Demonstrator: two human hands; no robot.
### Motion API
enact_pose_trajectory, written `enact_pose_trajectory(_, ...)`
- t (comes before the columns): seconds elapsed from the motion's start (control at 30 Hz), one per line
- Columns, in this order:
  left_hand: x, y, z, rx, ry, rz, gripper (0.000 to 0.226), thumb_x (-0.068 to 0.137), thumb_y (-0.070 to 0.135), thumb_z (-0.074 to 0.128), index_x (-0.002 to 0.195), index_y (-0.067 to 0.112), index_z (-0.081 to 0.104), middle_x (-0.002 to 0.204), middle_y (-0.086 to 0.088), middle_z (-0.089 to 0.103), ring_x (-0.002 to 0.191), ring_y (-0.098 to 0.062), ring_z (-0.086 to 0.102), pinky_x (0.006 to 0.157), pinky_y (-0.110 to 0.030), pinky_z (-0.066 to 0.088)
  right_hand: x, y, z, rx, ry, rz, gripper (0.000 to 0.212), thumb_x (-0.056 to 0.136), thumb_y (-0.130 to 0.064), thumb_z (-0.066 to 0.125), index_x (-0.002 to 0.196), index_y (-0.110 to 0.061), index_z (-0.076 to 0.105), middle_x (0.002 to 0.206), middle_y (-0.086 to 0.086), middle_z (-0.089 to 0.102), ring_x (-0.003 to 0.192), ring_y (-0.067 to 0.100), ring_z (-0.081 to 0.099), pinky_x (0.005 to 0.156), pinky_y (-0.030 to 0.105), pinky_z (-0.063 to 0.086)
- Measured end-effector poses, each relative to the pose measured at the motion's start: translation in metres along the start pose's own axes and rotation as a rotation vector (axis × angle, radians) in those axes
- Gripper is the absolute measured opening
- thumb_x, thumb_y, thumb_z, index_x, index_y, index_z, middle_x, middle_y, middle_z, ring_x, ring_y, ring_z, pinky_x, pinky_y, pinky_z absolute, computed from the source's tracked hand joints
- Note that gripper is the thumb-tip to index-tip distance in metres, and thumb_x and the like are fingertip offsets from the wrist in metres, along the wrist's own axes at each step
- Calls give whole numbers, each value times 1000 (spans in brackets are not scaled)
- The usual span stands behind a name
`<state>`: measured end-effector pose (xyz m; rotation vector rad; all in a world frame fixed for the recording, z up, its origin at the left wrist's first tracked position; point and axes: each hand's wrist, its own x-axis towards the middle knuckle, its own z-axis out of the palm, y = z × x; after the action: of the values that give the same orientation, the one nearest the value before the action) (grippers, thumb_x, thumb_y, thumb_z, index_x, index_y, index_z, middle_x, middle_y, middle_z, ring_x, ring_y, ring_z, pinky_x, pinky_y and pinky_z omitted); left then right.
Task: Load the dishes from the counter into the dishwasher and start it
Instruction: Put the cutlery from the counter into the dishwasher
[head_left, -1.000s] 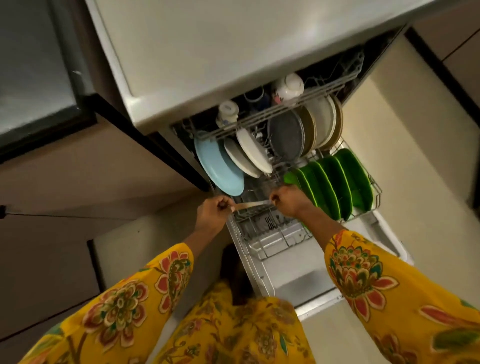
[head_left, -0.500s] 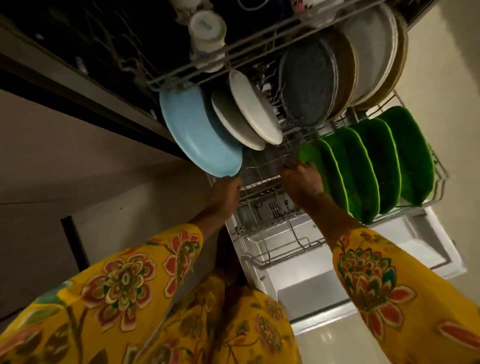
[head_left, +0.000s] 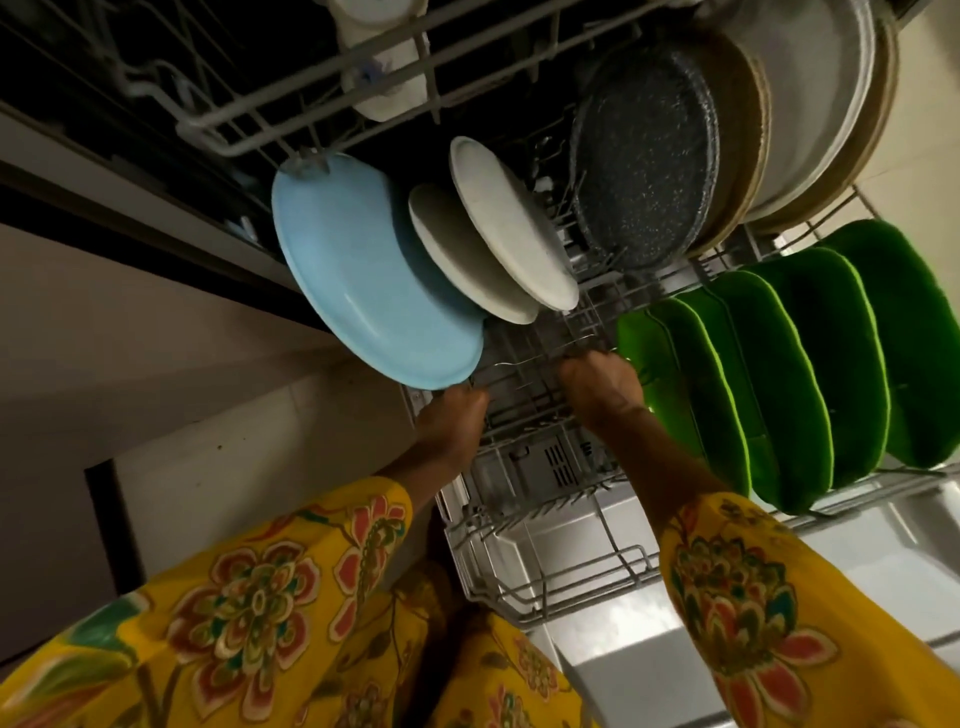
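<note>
The lower rack (head_left: 545, 587) is nearly full: blue plate (head_left: 363, 280) at ten o'clock, green plates (head_left: 810, 364) at three o'clock. Left hand (head_left: 452, 421) and right hand (head_left: 602, 384) reach among the central tines; whether their fingers grasp anything cannot be told. I judge the door unclosed and starting left.

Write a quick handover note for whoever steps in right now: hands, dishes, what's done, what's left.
Left hand and right hand: both down in the lower rack, fingers hidden, grip unclear.
Racked: blue plate, two white plates, speckled pan, green plates.
Left: slide the rack in, shut the door, start the wash. The counter is out of view.
</note>
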<state>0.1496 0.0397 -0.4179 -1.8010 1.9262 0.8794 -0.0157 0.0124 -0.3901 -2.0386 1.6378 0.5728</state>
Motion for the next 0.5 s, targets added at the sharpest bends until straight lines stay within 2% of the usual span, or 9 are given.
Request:
enact_pose_trajectory(0.1, 9, -2, 9, 22, 14, -3, 18, 94, -1, 41, 105, -1, 56, 106, -22, 59, 98, -38, 58, 84, -44, 49, 7, 3, 9, 19, -14, -1, 33, 96, -14, 40, 123, -13, 59, 121, 14, 63, 110, 35, 60, 87, 39, 49)
enact_pose_trajectory(0.2, 8, -3, 14, 58, -5, -9, 19, 89, -8, 39, 93, 1, 56, 95, -20, 56, 96, -34, 59, 80, -42, 48, 8, 4, 13, 124, -55, 36, 32, 98, -14, 37, 118, -6, 61, 120, 19, 62, 109, 37, 59, 87, 37, 48)
enact_pose_trajectory(0.3, 11, -5, 15, 14, 24, 21, 17, 93, 0, 43, 104, -2, 56, 105, -22, 59, 97, -38, 59, 82, -46, 50, 9, 1, 18, 267, -60, 111, 31, 99, -12, 36, 116, -2, 60, 120, 22, 60, 108, 35, 57, 82, 33, 44)
enact_pose_trajectory(0.4, 10, -5, 13, 30, 28, 12, 20, 94, 2, 43, 110, -1, 54, 110, -21, 59, 99, -38, 58, 84, -44, 50, 9, 0, 18, 345, -65, 86, 33, 98, -14, 37, 112, 3, 62, 117, 26, 60, 93, 32, 56, 74, 32, 40)
enact_pose_trajectory(0.43, 9, -5, 14, 33, 26, 6, 20, 94, 1, 43, 110, -1, 55, 110, -21, 59, 100, -38, 58, 84, -43, 50, 9, 0, 17, 361, -60, 74, 34, 98, -15, 37, 111, 3, 63, 118, 27, 59, 94, 33, 56, 75, 34, 40)
enact_pose_trajectory(0.5, 8, -4, 15, 19, 14, -27, 21, 93, -3, 42, 108, -4, 56, 110, -22, 59, 101, -37, 58, 85, -44, 49, 8, 0, 19, 307, -72, 68, 32, 98, -13, 38, 117, 0, 60, 123, 25, 57, 107, 39, 56, 86, 37, 44)
